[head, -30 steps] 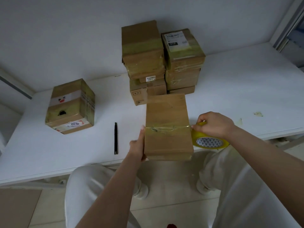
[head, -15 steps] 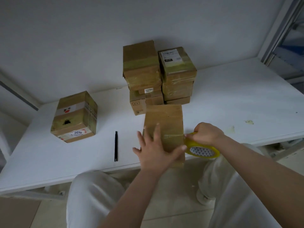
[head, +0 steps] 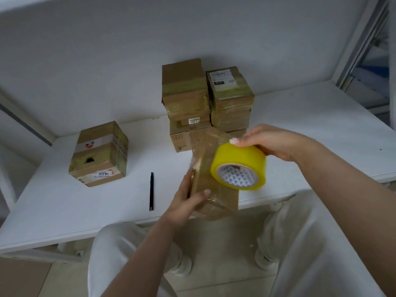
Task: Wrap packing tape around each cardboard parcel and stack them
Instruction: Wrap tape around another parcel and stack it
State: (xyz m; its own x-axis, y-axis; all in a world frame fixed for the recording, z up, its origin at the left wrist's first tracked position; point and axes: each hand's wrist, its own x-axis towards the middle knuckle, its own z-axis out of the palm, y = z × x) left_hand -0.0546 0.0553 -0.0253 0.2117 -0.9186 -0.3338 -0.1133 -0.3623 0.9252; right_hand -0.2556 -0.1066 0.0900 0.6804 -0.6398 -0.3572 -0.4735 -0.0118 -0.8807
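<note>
Mid-wrap, I'd say; left hand [head: 182, 202] has its fingers clamped round the box [head: 214, 189], tilted over the table [head: 310, 125] edge; right hand [head: 270, 144] grips the tape roll [head: 239, 168] just above it; taped stack [head: 205, 103] at back looks done; side box [head: 99, 153] prob. left.

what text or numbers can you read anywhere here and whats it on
"2010": white label low on the front of the lone box at left.
"010": black patch on the shipping label of the top right box in the stack.
Small barcode sticker in the left stack: digits too blurred to read.
Print on the lower left carton and inside the tape roll: not legible.
</note>
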